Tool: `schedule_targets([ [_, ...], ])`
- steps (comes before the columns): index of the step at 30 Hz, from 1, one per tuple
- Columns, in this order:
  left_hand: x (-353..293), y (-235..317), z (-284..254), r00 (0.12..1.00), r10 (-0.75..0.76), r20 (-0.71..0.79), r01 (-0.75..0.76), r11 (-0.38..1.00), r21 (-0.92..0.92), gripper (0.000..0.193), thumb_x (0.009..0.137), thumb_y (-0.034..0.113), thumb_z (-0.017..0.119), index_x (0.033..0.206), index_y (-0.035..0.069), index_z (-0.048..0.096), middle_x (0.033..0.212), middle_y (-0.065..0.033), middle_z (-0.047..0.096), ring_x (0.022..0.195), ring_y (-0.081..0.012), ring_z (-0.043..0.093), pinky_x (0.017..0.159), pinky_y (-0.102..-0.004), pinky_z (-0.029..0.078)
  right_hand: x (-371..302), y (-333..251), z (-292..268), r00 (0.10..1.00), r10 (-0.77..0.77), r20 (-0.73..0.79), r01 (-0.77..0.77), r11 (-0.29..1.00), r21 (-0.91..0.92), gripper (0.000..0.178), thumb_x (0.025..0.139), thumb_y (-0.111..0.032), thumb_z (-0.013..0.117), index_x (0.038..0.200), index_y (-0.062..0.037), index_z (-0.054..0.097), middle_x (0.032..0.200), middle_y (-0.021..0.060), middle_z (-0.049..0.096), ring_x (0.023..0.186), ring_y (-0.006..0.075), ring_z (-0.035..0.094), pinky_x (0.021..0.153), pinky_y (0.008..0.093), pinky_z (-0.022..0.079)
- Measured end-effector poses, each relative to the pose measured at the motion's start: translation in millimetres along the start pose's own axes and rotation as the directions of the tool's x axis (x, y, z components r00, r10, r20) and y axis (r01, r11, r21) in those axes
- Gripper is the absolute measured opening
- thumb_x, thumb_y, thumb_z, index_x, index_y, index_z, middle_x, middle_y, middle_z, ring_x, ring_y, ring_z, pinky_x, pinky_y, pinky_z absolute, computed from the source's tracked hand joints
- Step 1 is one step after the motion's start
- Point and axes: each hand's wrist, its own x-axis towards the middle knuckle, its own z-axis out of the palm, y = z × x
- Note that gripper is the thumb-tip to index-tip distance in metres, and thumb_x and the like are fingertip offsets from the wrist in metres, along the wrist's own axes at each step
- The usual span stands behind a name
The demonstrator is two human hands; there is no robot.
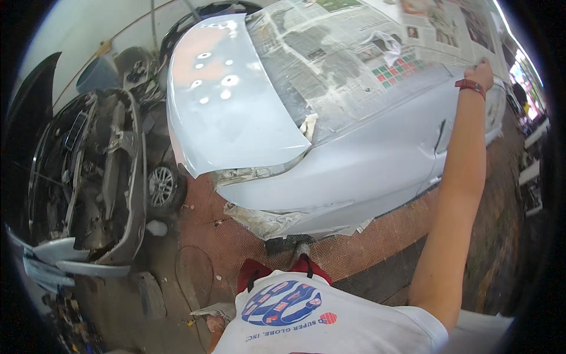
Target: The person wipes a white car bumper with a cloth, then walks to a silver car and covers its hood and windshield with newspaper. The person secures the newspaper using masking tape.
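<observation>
My right arm reaches out over the silver-grey car body. At the far right, my right hand is closed on the lower edge of a newspaper sheet, which hangs over the car's covered windows. Low beside my shirt, my left hand is closed on a crumpled piece of newspaper; its fingers are partly hidden. Other newspaper covers the rear glass and roof. The trunk lid is pale grey with white and pinkish patches.
Left of the car stand a dark stripped car-body section and a wheel. A blue bucket is by the wall. Masking paper hangs below the rear corner, above a reddish-brown mat.
</observation>
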Motion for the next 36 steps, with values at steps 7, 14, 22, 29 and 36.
schedule_targets([
  [7, -78, 9, 21, 0.982, -0.189, -0.024, 0.184, 0.976, -0.119, 0.036, 0.094, 0.022, 0.063, 0.103, -0.011, 0.072, 0.107, -0.0329, 0.072, 0.106, -0.0455, 0.071, 0.089, -0.0505, 0.055, 96, 105, -12, 0.961, 0.252, -0.118, -0.275, 0.925, -0.262, 0.045, 0.098, -0.032, 0.070, 0.131, -0.0034, 0.061, 0.112, 0.0219, 0.069, 0.087, 0.0359, 0.072, 0.070, 0.0424, 0.063],
  [14, -72, 24, 0, 0.987, -0.129, -0.091, 0.101, 0.959, -0.265, 0.036, 0.094, 0.022, 0.064, 0.101, -0.013, 0.072, 0.105, -0.0342, 0.072, 0.105, -0.0455, 0.071, 0.088, -0.0506, 0.055, 80, 129, -8, 0.975, 0.077, -0.209, -0.138, 0.945, -0.296, 0.075, 0.091, -0.021, 0.074, 0.147, 0.0059, 0.032, 0.134, 0.0261, 0.050, 0.096, 0.0340, 0.069, 0.076, 0.0409, 0.063],
  [22, 4, 86, -86, 0.948, 0.020, -0.317, -0.154, 0.902, -0.404, 0.046, 0.096, 0.031, 0.072, 0.109, -0.012, 0.069, 0.104, -0.0320, 0.072, 0.101, -0.0478, 0.070, 0.088, -0.0512, 0.053, -266, 103, -41, 0.905, -0.355, 0.233, 0.416, 0.852, -0.318, 0.047, 0.099, -0.010, 0.065, 0.137, 0.0063, 0.044, 0.119, 0.0153, 0.060, 0.092, 0.0216, 0.067, 0.079, 0.0322, 0.057],
  [29, 31, 134, -177, 0.935, 0.081, -0.344, -0.326, 0.572, -0.752, 0.037, 0.091, 0.028, 0.081, 0.107, -0.005, 0.075, 0.103, -0.0178, 0.078, 0.096, -0.0253, 0.074, 0.088, -0.0382, 0.054, -671, 127, -142, 0.360, 0.436, 0.825, 0.245, 0.809, -0.534, 0.025, 0.102, -0.021, 0.067, 0.119, -0.0037, 0.065, 0.110, 0.0085, 0.068, 0.101, 0.0202, 0.066, 0.090, 0.0370, 0.053],
  [36, 8, 152, -228, 0.819, 0.454, -0.350, -0.505, 0.282, -0.816, 0.042, 0.101, 0.031, 0.069, 0.122, -0.006, 0.068, 0.116, -0.0147, 0.074, 0.106, -0.0209, 0.068, 0.092, -0.0360, 0.052, -878, 142, -146, -0.253, 0.494, 0.832, 0.242, 0.865, -0.440, 0.088, 0.096, -0.042, 0.072, 0.160, 0.0002, 0.028, 0.157, 0.0311, 0.040, 0.146, 0.0393, 0.043, 0.119, 0.0453, 0.036],
])
